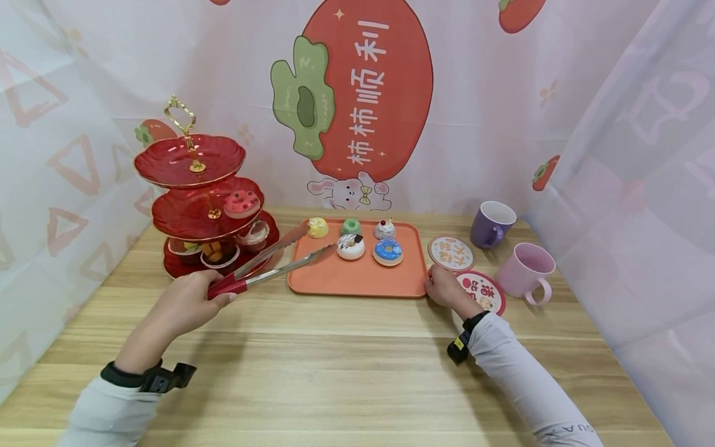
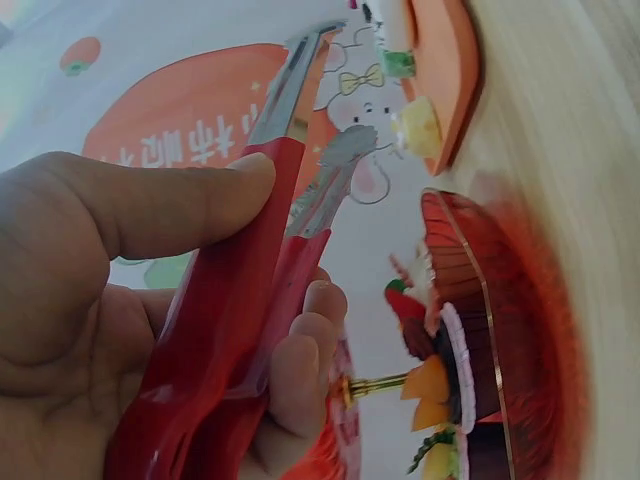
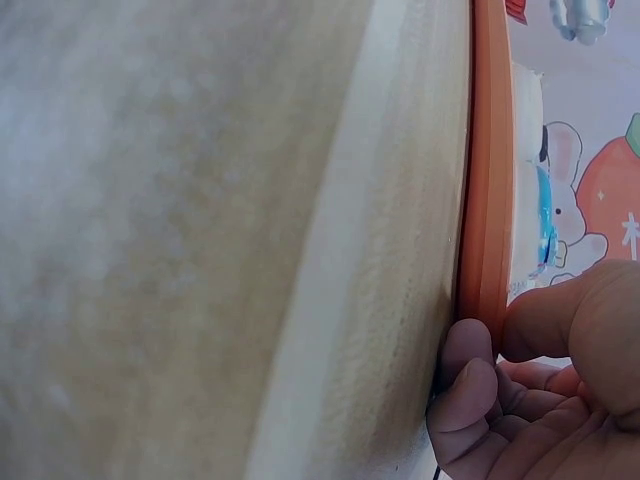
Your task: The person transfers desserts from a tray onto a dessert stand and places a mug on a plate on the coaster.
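Observation:
My left hand (image 1: pixel 187 304) grips the red handles of metal tongs (image 2: pixel 225 330), thumb on one arm and fingers round the other. The tongs' tips stand apart above the left part of an orange tray (image 1: pixel 341 280). At the tray's front right corner, my right hand (image 1: pixel 445 287) pinches the rim between thumb and fingers. On the tray are a white doughnut (image 1: pixel 350 249) with dark drizzle, a blue-iced doughnut (image 1: pixel 395 251), a green ring cake (image 1: pixel 350 227), a yellow cake (image 1: pixel 318 228) and a small white-topped cake (image 1: pixel 385 230) with a cherry.
A three-tier red stand (image 1: pixel 190 171) at the left bears a pink doughnut (image 1: pixel 242 205) and several cupcakes (image 1: pixel 220 254). To the right lie two round coasters (image 1: pixel 451 252), with a purple mug (image 1: pixel 491 225) and a pink mug (image 1: pixel 524 272) beyond. Printed cloth (image 1: pixel 475 105) hangs behind.

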`<state>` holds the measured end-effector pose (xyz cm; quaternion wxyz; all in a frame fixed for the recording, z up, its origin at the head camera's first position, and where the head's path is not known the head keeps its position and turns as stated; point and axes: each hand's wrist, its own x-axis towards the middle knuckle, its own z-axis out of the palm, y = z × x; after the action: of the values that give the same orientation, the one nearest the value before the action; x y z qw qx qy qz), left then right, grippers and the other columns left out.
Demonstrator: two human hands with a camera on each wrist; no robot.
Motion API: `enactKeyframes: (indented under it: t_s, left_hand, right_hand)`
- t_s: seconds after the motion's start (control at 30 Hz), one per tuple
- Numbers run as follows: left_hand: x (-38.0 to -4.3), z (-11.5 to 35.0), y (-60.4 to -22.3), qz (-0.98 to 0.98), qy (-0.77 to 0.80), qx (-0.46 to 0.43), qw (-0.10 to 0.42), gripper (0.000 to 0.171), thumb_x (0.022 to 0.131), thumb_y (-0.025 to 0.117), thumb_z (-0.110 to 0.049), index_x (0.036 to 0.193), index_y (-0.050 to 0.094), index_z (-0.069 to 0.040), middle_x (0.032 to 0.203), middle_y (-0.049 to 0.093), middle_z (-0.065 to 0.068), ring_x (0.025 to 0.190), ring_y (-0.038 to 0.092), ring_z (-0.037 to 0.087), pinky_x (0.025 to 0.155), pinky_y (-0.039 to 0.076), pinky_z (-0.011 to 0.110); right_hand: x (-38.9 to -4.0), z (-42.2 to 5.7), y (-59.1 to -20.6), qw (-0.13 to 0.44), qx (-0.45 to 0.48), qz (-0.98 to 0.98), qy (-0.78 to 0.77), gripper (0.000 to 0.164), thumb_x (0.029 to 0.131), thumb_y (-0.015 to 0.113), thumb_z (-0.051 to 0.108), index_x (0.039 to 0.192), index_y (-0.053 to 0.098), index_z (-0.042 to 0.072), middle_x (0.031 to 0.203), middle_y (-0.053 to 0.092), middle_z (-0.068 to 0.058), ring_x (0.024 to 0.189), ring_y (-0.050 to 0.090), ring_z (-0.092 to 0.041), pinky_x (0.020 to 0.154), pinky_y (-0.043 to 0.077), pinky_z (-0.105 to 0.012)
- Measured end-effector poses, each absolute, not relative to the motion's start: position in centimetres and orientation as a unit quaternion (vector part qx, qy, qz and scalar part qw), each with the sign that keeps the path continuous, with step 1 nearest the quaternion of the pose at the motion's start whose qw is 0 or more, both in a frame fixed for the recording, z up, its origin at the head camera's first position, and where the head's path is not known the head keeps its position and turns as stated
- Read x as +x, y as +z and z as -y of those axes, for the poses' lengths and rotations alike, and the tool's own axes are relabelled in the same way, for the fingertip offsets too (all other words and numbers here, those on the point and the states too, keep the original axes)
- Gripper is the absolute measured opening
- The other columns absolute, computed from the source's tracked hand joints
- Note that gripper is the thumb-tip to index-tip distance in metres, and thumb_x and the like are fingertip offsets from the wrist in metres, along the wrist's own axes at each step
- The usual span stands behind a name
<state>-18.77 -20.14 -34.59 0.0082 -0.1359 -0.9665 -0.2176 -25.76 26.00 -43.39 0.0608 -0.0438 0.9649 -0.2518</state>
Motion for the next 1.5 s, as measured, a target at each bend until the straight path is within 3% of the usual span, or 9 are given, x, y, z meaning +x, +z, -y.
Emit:
enactKeyframes:
  t_s: [0.4,0.6,1.5]
  left_hand:
    - [-20.3,18.6,-36.0,0.967,-0.208,-0.145,-0.034,0.039,0.082,0.071,-0.021,0.103,0.059,0.009,0.076,0.055,0.007,0.066,0.047,0.021,0.056,0.037,0.034]
    - [-20.8,17.7,-36.6,0.963,-0.222,-0.144,-0.052,0.031,0.083,0.071,-0.019,0.099,0.059,0.005,0.073,0.052,0.005,0.065,0.046,0.021,0.056,0.037,0.033]
    - [-22.5,15.1,-38.3,0.962,-0.216,-0.158,-0.054,0.035,0.082,0.070,-0.019,0.103,0.059,0.008,0.077,0.054,0.008,0.070,0.049,0.023,0.061,0.039,0.035]
  right_hand:
    - [-25.7,-26.0,-43.4,0.058,-0.045,-0.965,-0.250,0.005,0.090,0.050,0.002,0.087,0.051,-0.002,0.070,0.049,-0.009,0.060,0.048,-0.020,0.053,0.038,-0.031]
    - [-25.7,-25.9,-43.3,0.063,-0.044,-0.963,-0.257,0.005,0.090,0.051,0.003,0.089,0.051,-0.002,0.071,0.048,-0.009,0.059,0.048,-0.020,0.052,0.037,-0.030]
    - [-25.7,-26.0,-43.2,0.071,-0.041,-0.962,-0.262,0.009,0.091,0.050,0.004,0.093,0.052,-0.004,0.072,0.051,-0.010,0.060,0.050,-0.020,0.053,0.039,-0.030]
